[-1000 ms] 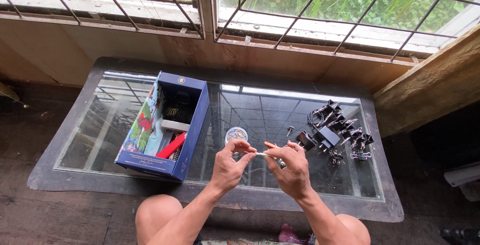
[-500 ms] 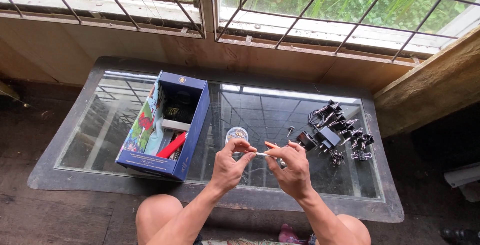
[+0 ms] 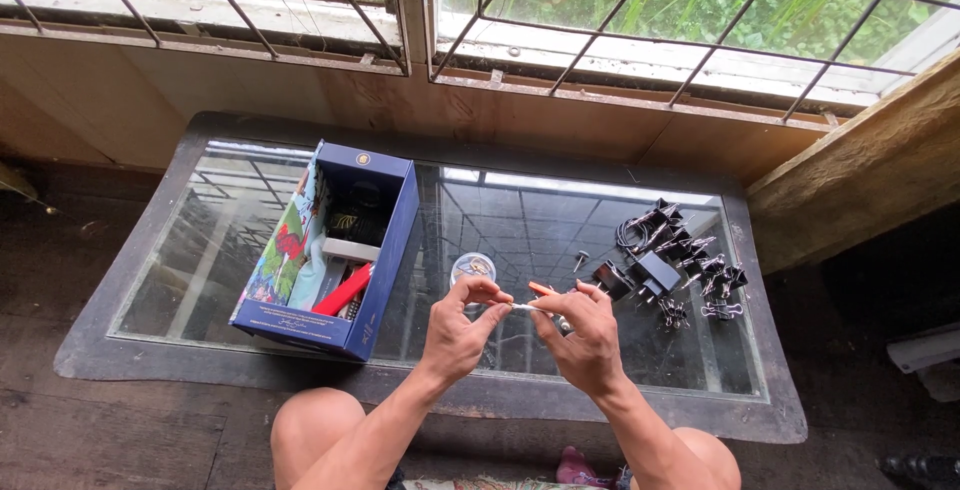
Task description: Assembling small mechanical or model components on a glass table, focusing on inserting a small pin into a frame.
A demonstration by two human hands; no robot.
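Both hands, left (image 3: 462, 328) and right (image 3: 585, 338), pinch a small pale rod (image 3: 522, 306) between fingertips above the bench (image 3: 600, 395); fitting appears underway, steady alignment needed.

Left hand (image 3: 462, 330) and right hand (image 3: 585, 340) were raised together over the near edge of the glass table (image 3: 200, 240), fingertips pinching a small thin pale piece (image 3: 522, 306) between them; its kind could not be made out. An orange tip (image 3: 541, 289) showed just above the right fingers. A small round clear container (image 3: 472, 268) sat just beyond the left hand. An open blue box (image 3: 335, 250) lay well to the left of that hand. Black binder clips and a dark adapter (image 3: 672, 262) lay beyond and right of the right hand.
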